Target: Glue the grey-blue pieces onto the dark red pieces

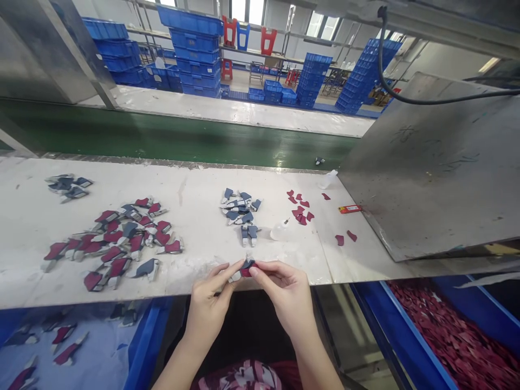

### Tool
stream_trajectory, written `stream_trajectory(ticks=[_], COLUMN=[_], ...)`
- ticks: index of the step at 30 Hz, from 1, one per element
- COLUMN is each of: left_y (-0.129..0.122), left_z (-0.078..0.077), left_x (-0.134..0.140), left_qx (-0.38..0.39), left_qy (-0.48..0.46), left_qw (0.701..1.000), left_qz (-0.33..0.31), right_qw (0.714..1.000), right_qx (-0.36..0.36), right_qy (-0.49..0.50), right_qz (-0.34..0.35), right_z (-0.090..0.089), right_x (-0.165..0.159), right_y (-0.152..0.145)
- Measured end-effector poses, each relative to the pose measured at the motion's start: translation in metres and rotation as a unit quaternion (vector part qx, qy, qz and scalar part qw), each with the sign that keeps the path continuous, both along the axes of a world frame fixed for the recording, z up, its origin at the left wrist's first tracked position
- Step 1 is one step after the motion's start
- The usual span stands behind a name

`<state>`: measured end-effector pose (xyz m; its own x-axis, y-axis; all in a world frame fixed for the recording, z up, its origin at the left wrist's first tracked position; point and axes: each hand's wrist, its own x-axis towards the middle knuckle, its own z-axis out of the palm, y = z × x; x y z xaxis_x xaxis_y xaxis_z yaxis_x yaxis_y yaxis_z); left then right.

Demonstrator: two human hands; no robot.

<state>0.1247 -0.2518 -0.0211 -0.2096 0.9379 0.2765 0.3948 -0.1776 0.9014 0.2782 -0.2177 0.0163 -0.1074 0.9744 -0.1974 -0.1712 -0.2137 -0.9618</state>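
At the front edge of the table my left hand [216, 290] pinches a small grey-and-blue part [247, 265] with a maroon face. My right hand [283, 287] is closed on the same part from the right, thumb on its maroon face and index finger along the top. Just beyond it lies a group of blue-and-grey parts [239, 208]. Beside them a translucent squeeze bottle [279, 231] with a thin dark tip lies near my right hand. Flat maroon pieces [301, 215] are scattered further right.
A heap of maroon-and-grey parts [117, 235] covers the table's left. Below stand a blue bin with parts [152, 330] and a blue bin of maroon pieces [406, 325]. A metal panel [439, 162] bounds the right. Behind runs a green conveyor belt [195, 141].
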Motion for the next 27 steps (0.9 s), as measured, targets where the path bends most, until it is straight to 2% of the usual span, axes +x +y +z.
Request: stream_trajectory(ticks=[3,6,8,11,14,15,17,20,23,27], left_y=[-0.002,-0.004,-0.003,-0.002,-0.001,-0.001,-0.003,-0.004,-0.003,-0.001], left_z=[0.005,0.012,0.015,0.021,0.026,0.027,0.029,0.028,0.026,0.027], left_x=[0.002,0.007,0.011,0.018,0.021,0.022,0.022,0.021,0.019,0.018], left_qx=[-0.032,-0.078,-0.096,-0.114,-0.114,-0.108,-0.084,-0.037,0.000,-0.019], left_qy=[-0.021,-0.088,-0.136,-0.193,-0.222,-0.220,-0.197,-0.134,-0.084,-0.075], left_qw=[0.999,0.993,0.986,0.973,0.966,0.968,0.975,0.989,0.996,0.997], left_qz=[0.000,-0.004,0.015,0.053,0.060,0.059,0.062,0.056,0.040,0.026], right_qw=[0.999,0.996,0.990,0.961,0.928,0.929,0.953,0.990,0.991,0.989], right_qx=[0.045,0.077,0.108,0.208,0.286,0.285,0.235,0.133,0.104,0.117], right_qy=[-0.014,-0.027,-0.067,-0.160,-0.204,-0.201,-0.159,-0.054,0.002,-0.005], right_qz=[-0.026,-0.046,-0.054,-0.091,-0.123,-0.126,-0.106,-0.010,0.084,0.093], right_z=[-0.001,-0.001,-0.001,-0.002,-0.004,-0.004,-0.003,0.001,0.006,0.006], right_x=[-0.001,-0.003,-0.005,-0.008,-0.009,-0.008,-0.004,0.005,0.011,0.011], right_y=[-0.003,-0.007,-0.010,-0.014,-0.018,-0.018,-0.016,-0.009,-0.001,0.000])
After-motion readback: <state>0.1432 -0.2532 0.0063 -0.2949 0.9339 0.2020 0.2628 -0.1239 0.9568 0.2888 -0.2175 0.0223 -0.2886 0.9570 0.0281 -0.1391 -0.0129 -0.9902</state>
